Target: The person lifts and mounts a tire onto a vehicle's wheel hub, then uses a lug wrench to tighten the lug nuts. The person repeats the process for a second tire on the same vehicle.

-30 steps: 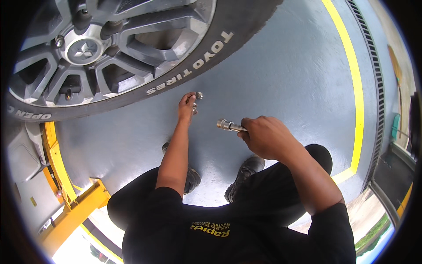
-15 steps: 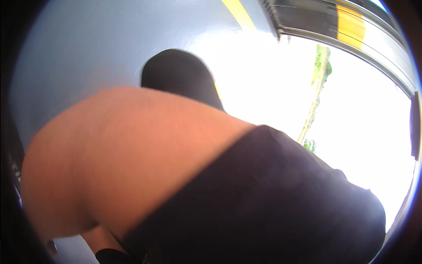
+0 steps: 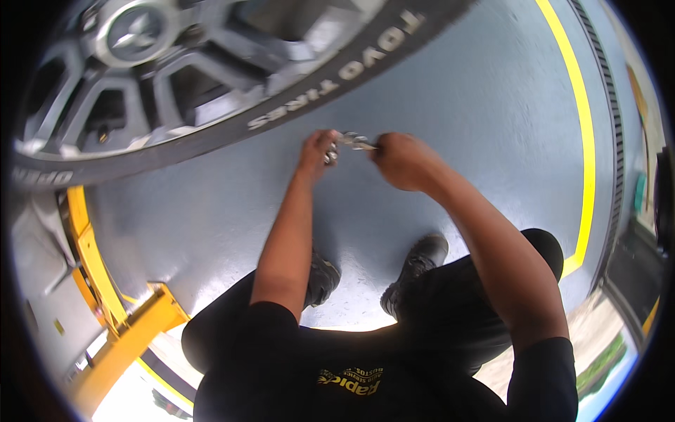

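Left hand (image 3: 318,149) grip clamped on lug nuts (image 3: 330,156), right hand (image 3: 401,160) grip clamped on metal tool (image 3: 357,142), below tyre (image 3: 295,112)

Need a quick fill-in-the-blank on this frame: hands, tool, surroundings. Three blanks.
1. The left hand and right hand meet on small ____ parts.
2. The line painted on the grey floor is ____.
3. Above the hands stands a tyre on a ____ alloy wheel.

Missing: metal; yellow; grey
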{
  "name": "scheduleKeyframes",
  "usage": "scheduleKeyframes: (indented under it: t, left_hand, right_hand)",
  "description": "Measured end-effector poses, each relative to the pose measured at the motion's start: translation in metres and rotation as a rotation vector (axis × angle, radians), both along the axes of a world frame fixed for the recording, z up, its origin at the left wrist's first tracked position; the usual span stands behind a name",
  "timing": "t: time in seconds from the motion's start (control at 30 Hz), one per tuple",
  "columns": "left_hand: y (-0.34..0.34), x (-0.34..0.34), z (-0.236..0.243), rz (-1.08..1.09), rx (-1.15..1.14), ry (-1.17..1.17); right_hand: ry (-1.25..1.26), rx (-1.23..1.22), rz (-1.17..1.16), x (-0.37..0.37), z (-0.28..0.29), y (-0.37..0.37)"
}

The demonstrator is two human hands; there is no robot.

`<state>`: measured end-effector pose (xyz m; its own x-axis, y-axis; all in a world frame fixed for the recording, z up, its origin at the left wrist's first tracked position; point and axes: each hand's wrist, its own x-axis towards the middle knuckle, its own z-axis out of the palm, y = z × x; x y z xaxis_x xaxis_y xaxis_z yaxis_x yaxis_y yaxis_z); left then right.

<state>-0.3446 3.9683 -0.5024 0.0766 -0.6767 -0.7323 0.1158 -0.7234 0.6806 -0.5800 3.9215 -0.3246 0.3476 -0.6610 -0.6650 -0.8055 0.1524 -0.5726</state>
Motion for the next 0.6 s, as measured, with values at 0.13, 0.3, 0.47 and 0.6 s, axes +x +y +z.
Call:
scheduleKeyframes:
  t: [0.13, 0.3, 0.47, 0.6]
  left_hand:
    - [0.057, 0.014, 0.073, 0.305, 0.004, 0.691]
    - [0.046, 0.022, 0.167, 0.367, -0.160, 0.607]
    - [0.034, 0.053, 0.227, 0.358, -0.262, 0.272]
    - [0.007, 0.056, 0.258, 0.274, -0.287, 0.268]
  right_hand:
    - [-0.092, -0.083, 0.116, -0.005, 0.047, 0.003]
    - [-0.301, -0.252, 0.196, 0.025, 0.081, -0.009]
    - [-0.448, -0.311, 0.222, 0.055, 0.106, -0.019]
    - [-0.524, -0.292, 0.120, 0.040, 0.121, -0.025]
